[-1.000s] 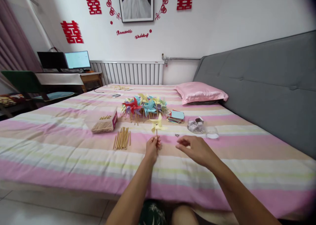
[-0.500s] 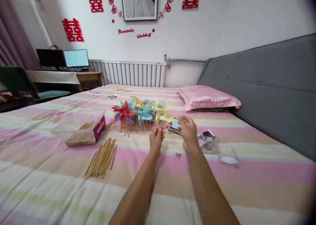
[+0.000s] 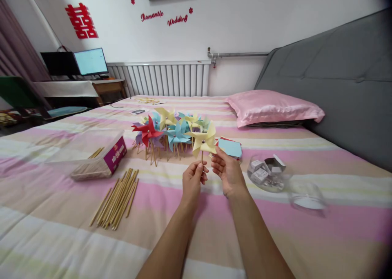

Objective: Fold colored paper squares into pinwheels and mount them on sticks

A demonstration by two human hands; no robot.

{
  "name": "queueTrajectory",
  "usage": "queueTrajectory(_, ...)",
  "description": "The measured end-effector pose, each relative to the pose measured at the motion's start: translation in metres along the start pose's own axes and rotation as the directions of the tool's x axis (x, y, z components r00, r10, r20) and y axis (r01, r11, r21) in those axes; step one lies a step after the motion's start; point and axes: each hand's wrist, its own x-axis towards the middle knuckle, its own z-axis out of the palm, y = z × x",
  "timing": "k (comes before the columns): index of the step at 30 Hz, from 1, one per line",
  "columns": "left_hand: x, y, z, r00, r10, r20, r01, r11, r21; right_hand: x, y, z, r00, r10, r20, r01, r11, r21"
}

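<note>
My left hand (image 3: pixel 192 181) pinches the thin wooden stick of a yellow paper pinwheel (image 3: pixel 203 140) and holds it upright above the striped bed. My right hand (image 3: pixel 227 171) is right beside it, fingertips touching a lower blade of the pinwheel. Just behind lies a pile of finished pinwheels (image 3: pixel 167 128) in red, blue, yellow and purple. A stack of coloured paper squares (image 3: pixel 230 148) with a blue one on top sits just beyond my right hand.
A bundle of wooden sticks (image 3: pixel 118 197) lies to the left, next to an open box of sticks (image 3: pixel 101 160). A clear round container with small boxes (image 3: pixel 268 173) and its lid (image 3: pixel 307 196) rest on the right. A pink pillow (image 3: pixel 272 107) lies against the grey headboard (image 3: pixel 337 74).
The view has moved closer to the bed. My right hand came in from the paper stack to the yellow pinwheel's blade. My left hand still holds the stick.
</note>
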Motion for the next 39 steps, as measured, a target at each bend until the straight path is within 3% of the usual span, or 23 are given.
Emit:
queueTrajectory(14,-0.010,0.004,0.007,0.998,-0.059,0.024,0.060,0.998,-0.008,0.005,-0.001,-0.003,0.971,-0.199,-0.136,0.191,0.979,-0.066)
queueTrajectory(18,-0.010,0.003,0.007,0.998,-0.063,0.020,0.063,0.997,-0.039,0.002,-0.002,-0.002,0.985,-0.167,-0.036,0.163,0.982,-0.090)
queueTrajectory(20,-0.009,0.004,0.007,0.998,-0.053,0.016,0.054,0.997,-0.058,0.000,0.000,-0.002,0.983,-0.152,0.105,0.165,0.978,-0.126)
queueTrajectory(24,-0.009,0.006,0.006,0.999,-0.024,0.022,0.025,0.998,-0.063,-0.004,0.010,0.002,0.934,-0.073,0.349,0.147,0.970,-0.191)
queueTrajectory(32,-0.007,0.014,0.001,0.997,0.009,-0.083,0.000,0.994,0.108,0.002,0.017,0.000,0.934,-0.178,0.311,0.273,0.915,-0.297)
queueTrajectory(36,0.000,0.019,-0.008,0.961,0.165,-0.223,-0.110,0.964,0.241,0.007,0.018,-0.004,0.950,-0.174,0.259,0.267,0.883,-0.385)
queueTrajectory(39,0.005,0.021,-0.017,0.940,0.224,-0.258,-0.152,0.951,0.271,0.005,0.020,-0.002,0.949,-0.100,0.300,0.224,0.882,-0.415)
